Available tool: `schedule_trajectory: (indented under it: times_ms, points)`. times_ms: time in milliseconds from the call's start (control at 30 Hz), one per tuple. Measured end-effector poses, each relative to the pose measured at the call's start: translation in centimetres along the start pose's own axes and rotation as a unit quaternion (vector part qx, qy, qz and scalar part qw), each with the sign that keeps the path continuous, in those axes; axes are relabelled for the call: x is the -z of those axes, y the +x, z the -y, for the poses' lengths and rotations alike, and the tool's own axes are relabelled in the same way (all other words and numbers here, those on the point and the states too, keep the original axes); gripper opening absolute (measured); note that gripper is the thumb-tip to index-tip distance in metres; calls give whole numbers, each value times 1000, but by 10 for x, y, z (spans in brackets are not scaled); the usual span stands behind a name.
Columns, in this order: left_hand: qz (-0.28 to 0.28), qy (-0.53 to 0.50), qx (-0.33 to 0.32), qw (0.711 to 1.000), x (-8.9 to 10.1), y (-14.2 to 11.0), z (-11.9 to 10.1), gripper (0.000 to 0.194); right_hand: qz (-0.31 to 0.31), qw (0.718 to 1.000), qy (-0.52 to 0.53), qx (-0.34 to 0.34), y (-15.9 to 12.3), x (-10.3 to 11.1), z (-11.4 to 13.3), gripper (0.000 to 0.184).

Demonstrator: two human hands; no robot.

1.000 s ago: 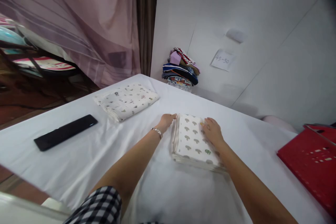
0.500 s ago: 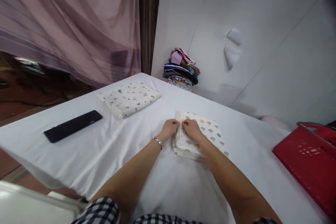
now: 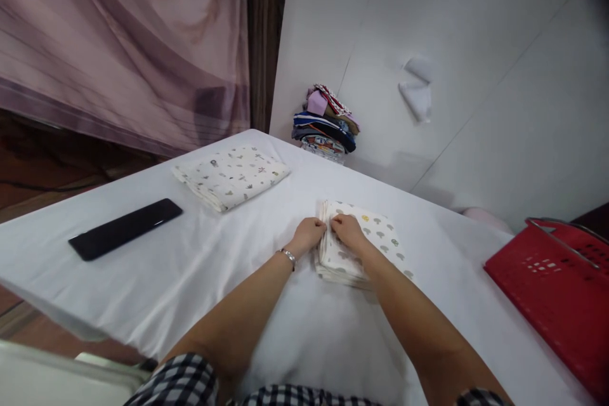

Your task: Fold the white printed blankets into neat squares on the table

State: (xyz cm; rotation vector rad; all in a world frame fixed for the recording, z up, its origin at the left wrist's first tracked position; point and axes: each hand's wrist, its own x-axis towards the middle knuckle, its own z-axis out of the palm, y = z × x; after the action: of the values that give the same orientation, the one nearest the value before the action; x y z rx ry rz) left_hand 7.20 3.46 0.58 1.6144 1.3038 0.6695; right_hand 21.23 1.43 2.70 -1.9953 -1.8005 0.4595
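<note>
A folded white cloth [image 3: 383,242] with grey mushroom-like prints lies on the white-covered table in front of me. My left hand [image 3: 310,233], with a bracelet at the wrist, pinches the cloth's left edge where the folded layers meet. Close beside it, my right hand [image 3: 348,229] has its fingers closed on the top layer near that same edge. A second folded white cloth [image 3: 233,176] with small scattered prints rests farther back on the left, apart from both hands.
A black flat slab [image 3: 126,228] lies at the table's left. A red plastic basket [image 3: 547,292] with a metal handle stands at the right edge. Behind the table, a stack of folded clothes [image 3: 326,124] rises by the wall; a pink curtain [image 3: 143,44] hangs at the left.
The view has shifted slightly, bringing more of the red basket into sight. Both hands stay at the cloth's left edge, with hardly any movement.
</note>
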Motion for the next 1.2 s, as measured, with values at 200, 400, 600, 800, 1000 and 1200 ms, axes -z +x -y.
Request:
schedule_trajectory:
  times_ms: [200,400,600,800,1000,1200]
  points:
    - [40,-59,15,997,3,-5,-8,15,18,1000,6,-17,2,1,-1,29]
    - [88,-91,28,992,10,-13,-16,10,47,998,29,-32,5,2,-3,32]
    - [25,-52,24,998,15,-2,-3,13,36,998,38,-44,5,-4,-8,18]
    - [-7,-11,6,1000,10,3,3,14,21,996,64,-56,4,-7,-14,22]
    - [-1,1,-3,1000,0,3,3,14,8,994,79,-69,3,-9,-14,21]
    - [43,-36,-57,997,-9,1,-1,18,34,991,96,-91,3,-3,-9,24]
